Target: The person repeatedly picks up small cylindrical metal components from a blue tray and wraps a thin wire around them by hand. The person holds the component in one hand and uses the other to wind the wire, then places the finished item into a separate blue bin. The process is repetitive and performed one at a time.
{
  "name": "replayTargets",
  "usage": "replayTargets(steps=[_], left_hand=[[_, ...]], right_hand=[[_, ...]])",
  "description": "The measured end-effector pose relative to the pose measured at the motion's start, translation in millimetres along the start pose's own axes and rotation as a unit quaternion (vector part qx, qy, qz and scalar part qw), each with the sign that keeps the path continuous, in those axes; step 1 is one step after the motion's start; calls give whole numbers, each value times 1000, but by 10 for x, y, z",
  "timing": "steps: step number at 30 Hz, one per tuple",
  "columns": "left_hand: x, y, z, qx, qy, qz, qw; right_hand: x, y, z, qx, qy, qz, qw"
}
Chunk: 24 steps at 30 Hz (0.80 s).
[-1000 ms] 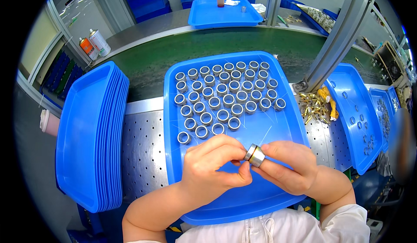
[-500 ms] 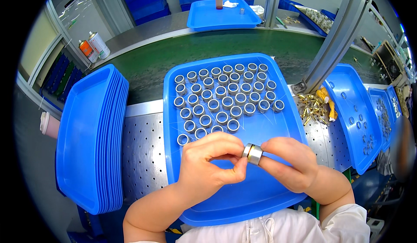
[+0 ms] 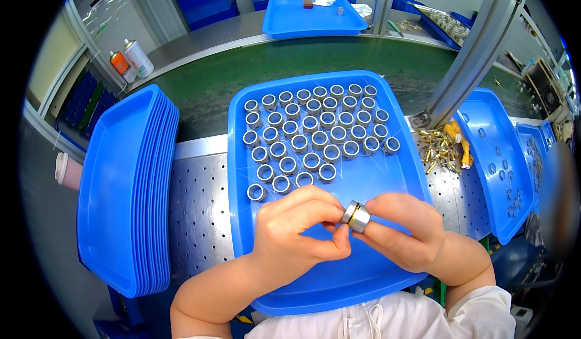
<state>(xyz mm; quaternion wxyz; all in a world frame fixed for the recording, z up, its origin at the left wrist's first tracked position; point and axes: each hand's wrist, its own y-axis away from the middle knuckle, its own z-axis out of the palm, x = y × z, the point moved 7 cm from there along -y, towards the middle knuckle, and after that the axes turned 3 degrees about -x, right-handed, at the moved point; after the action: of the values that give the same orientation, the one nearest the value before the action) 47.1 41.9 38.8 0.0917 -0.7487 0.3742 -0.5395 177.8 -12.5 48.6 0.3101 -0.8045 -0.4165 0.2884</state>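
Note:
Over the near part of a blue tray, a short metal cylinder with a dark and golden band round it is held between both hands. My left hand pinches its left end between thumb and fingers. From the other side, the thumb and fingers of my right hand grip its wider silvery part. Beyond my hands, several metal rings stand upright in rough rows on the tray. Thin clear strands lie among them. My left fingers partly cover the nearest ring.
Stacked blue trays stand at left. At right lie brass pieces beside a yellow cloth, then a tray of small rings. A metal post rises behind. A green conveyor belt crosses beyond, with spray cans at its left.
Both hands keep their hold on the cylinder, which has tilted slightly and shifted a little to the right. The gap at its dark and golden band looks different.

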Motion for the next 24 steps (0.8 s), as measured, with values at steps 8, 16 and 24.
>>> replayTargets(steps=[8, 16, 24], left_hand=[[43, 4, -18, 18, -32, 27, 999], [74, -19, -24, 36, -42, 51, 997], [-11, -14, -15, 19, 16, 9, 1000]], right_hand=[[15, 37, 14, 13, 3, -10, 1000], [166, -7, 2, -6, -66, 137, 988], [53, -28, 18, -6, -3, 36, 999]])
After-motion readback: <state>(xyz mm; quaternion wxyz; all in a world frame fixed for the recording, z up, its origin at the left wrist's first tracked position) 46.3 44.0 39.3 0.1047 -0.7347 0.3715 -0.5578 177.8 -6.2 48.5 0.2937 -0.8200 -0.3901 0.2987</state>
